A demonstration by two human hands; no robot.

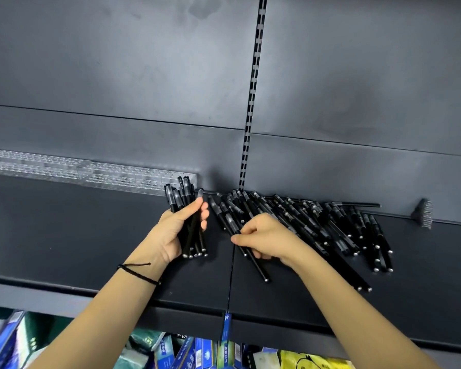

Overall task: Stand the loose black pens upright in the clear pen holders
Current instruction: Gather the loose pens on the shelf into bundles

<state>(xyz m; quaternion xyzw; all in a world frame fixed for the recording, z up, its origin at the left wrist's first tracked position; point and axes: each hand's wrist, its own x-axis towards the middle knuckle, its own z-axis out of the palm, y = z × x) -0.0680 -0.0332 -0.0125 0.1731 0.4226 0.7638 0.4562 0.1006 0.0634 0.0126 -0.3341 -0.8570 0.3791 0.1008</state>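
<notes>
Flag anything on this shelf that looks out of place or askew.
The loose black pens lie in a jumbled heap on the shelf, none visibly standing in the clear pen holders at back left. The left hand grips a bundle; the right hand pinches one pen. A small black toothed piece lies far right.
</notes>
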